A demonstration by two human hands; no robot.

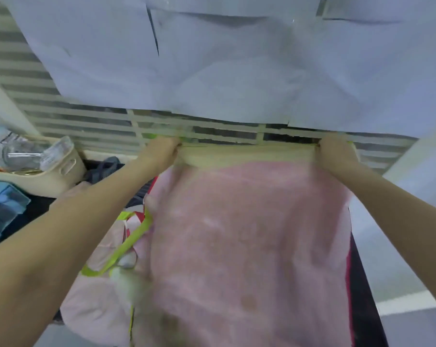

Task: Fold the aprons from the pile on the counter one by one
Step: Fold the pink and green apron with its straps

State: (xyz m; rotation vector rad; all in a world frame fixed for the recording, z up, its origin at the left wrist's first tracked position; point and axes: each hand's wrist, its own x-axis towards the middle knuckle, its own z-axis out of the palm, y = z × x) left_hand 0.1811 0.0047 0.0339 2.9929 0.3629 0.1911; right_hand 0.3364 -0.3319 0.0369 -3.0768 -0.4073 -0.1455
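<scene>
My left hand (161,152) and right hand (337,152) pinch the soft, floppy pink apron (249,234) tight by its top corners, mid-frame.

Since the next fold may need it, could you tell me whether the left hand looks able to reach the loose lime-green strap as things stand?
Probably not yet: the left hand grips the held-up pink apron by its top edge, while the lime-green strap hangs unobstructed below that forearm.
</scene>
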